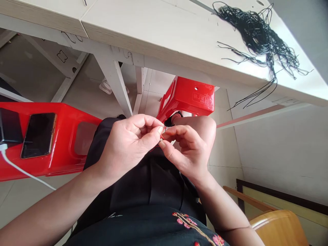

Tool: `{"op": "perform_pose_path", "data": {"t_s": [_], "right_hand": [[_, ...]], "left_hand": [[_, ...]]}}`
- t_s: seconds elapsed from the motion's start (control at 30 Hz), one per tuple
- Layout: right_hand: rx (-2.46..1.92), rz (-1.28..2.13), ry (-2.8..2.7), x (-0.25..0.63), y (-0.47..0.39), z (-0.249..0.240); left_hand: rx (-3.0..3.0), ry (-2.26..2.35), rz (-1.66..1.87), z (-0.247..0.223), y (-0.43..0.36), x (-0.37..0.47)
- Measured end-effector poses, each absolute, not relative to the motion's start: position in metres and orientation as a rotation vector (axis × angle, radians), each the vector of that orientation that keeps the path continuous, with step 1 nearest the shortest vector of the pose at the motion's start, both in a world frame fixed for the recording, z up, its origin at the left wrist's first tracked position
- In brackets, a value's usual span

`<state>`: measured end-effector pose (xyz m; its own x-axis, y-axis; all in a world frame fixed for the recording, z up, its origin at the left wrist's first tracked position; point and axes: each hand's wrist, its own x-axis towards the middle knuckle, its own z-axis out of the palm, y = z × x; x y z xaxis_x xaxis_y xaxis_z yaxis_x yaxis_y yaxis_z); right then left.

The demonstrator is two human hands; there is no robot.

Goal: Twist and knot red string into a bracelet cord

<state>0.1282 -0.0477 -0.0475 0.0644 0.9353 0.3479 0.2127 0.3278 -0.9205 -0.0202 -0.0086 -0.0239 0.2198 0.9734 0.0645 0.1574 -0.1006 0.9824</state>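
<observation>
Both hands meet above my lap in the middle of the head view. Between the fingertips is a thin red cord [162, 136], mostly covered by the fingers. My left hand [133, 136] is closed, its thumb and forefinger pinching the cord. From the right, my right hand [188, 147] pinches the same cord with thumb and forefinger, its other fingers curled. A bit of dark thread seems to stand up between the fingertips, too small to make out.
A bundle of black cords [258, 37] lies on the pale table [143, 30], some ends hanging over its edge. At left, a phone [38, 135] and a black box with a white cable rest on a red stool [64, 136]. Another red stool [192, 95] stands ahead; a wooden chair [282, 227] is lower right.
</observation>
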Motion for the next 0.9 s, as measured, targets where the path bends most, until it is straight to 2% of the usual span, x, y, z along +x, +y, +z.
{"op": "perform_pose_path", "data": {"t_s": [0.77,0.83,0.9], "right_hand": [[-1.210,0.762,-1.634,0.137,-0.040,-0.031],[-1.219,0.659,-1.693,0.135,-0.040,-0.030],[-1.209,0.366,-1.744,0.133,-0.040,-0.031]], "left_hand": [[1.848,1.092,0.992,-0.021,-0.016,-0.029],[1.883,1.119,0.988,-0.022,-0.015,-0.028],[1.886,1.150,1.004,-0.022,-0.014,-0.028]]}}
